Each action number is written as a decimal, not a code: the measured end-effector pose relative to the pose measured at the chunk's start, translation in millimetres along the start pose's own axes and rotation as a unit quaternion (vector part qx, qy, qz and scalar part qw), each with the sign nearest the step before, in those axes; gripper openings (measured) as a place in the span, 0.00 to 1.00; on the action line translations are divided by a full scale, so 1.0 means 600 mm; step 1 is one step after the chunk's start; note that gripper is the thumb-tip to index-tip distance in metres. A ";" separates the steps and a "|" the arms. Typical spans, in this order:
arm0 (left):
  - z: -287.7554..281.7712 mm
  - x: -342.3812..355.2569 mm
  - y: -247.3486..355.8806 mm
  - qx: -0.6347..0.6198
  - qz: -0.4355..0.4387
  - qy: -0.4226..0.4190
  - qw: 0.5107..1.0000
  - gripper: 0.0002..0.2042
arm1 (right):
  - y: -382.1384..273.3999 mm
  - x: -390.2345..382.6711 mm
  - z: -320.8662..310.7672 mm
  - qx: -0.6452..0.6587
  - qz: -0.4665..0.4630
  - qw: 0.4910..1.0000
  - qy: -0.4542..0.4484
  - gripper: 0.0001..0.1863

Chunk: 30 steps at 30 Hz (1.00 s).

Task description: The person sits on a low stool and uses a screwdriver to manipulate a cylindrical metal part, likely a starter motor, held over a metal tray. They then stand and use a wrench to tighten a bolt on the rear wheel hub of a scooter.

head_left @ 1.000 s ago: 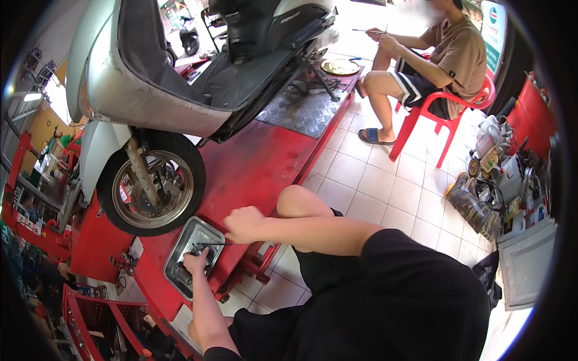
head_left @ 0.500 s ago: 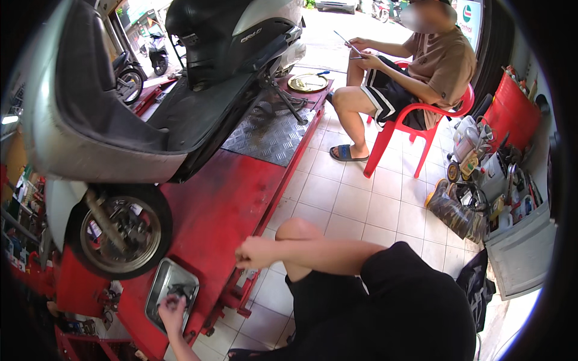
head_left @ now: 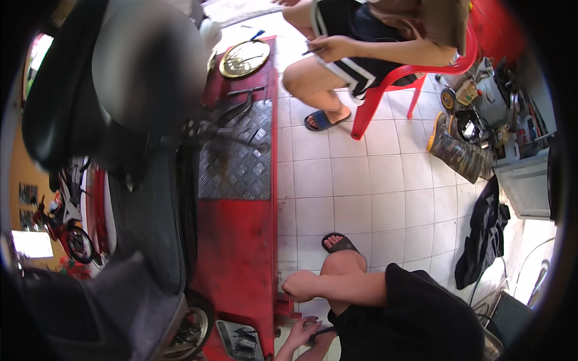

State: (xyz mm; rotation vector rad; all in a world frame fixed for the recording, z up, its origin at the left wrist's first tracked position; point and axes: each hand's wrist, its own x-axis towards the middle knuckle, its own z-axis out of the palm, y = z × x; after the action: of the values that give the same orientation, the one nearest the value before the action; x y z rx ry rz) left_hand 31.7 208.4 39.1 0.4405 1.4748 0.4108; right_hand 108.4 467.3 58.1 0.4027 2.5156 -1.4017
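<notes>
My right hand is closed in a fist beside my bent knee, close to the edge of the red lift platform. Its curled fingers hide whatever may be inside. Below it, at the lower edge, my left hand has its fingers apart, and no object shows in it. A dark strap, perhaps of a sandal, lies just beside those fingers. On the platform, left of that hand, sits a metal tray with dark and silvery metal parts in it. The scooter's front wheel stands beside the tray.
A scooter fills the left side. Farther along the platform are a treaded metal plate and a round gold-coloured tray. A person sits on a red chair. Camouflage boots lie at the right.
The view has swung round, so the platform now runs nearly straight up. My left hand has left the tray and come near my legs. My right hand stays closed by my knee.
</notes>
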 end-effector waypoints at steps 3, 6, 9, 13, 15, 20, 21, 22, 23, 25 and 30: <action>-0.020 -0.041 0.096 0.088 -0.065 0.014 0.994 0.21 | 0.010 -0.066 -0.036 0.155 0.079 0.967 0.188 0.13; -0.048 -0.084 0.172 -0.023 -0.148 0.092 0.984 0.20 | 0.019 -0.147 -0.155 0.105 0.104 0.853 0.500 0.14; -0.052 -0.154 0.275 0.013 -0.195 0.113 0.974 0.20 | 0.015 -0.228 -0.413 -0.001 0.132 0.722 0.679 0.18; -0.088 -0.251 0.350 0.045 -0.174 0.180 0.967 0.17 | 0.044 -0.239 -0.704 -0.030 0.115 0.720 0.684 0.32; -0.102 -0.295 0.391 -0.008 -0.149 0.229 0.962 0.16 | 0.066 -0.205 -0.779 -0.088 0.140 0.763 0.625 0.34; -0.121 -0.359 0.445 -0.012 -0.115 0.285 0.952 0.14 | 0.019 -0.166 -0.863 -0.168 0.138 0.804 0.553 0.34; -0.126 -0.376 0.450 -0.019 -0.118 0.299 0.947 0.14 | 0.005 -0.163 -0.877 -0.183 0.129 0.804 0.552 0.33; -0.130 -0.392 0.454 -0.026 -0.120 0.312 0.942 0.14 | -0.007 -0.161 -0.892 -0.184 0.132 0.809 0.542 0.33; -0.135 -0.400 0.452 -0.031 -0.128 0.318 0.939 0.14 | -0.017 -0.160 -0.911 -0.188 0.137 0.813 0.533 0.32; -0.135 -0.420 0.441 -0.041 -0.151 0.328 0.932 0.14 | -0.029 -0.162 -0.942 -0.215 0.161 0.818 0.509 0.32; -0.127 -0.422 0.442 -0.070 -0.164 0.281 0.943 0.12 | -0.012 -0.137 -1.026 -0.322 0.219 0.794 0.466 0.33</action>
State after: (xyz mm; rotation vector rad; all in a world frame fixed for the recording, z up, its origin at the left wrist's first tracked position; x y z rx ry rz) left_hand -57.4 305.8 389.4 -0.0554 2.0171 0.3869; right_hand 140.1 979.3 407.7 1.6934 3.0165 -0.0491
